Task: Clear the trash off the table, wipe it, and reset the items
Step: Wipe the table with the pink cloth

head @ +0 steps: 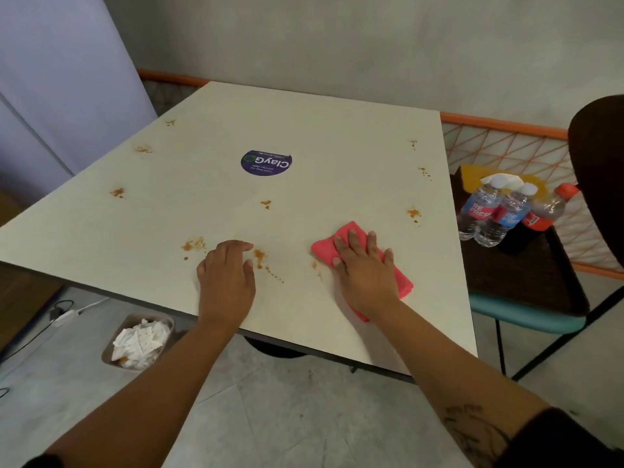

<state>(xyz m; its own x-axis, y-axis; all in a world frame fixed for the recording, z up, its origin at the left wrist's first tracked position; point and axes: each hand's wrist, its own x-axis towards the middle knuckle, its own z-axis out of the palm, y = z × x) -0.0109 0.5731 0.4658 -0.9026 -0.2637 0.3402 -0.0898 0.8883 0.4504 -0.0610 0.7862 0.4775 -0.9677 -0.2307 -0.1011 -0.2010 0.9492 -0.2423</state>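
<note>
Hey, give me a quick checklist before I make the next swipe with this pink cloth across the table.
1. Trash off the table: ok; crumpled napkins sit in the bin on the floor.
2. Right hand flat on the pink cloth: ok.
3. Left hand out of the cloth's path: not ok; it rests beside the nearest orange-brown stain.
4. Stains gone: not ok; more dot the tabletop.
5. Bottles out of the way: ok; three stand on the chair.
6. Cloth damp: cannot tell.
</note>
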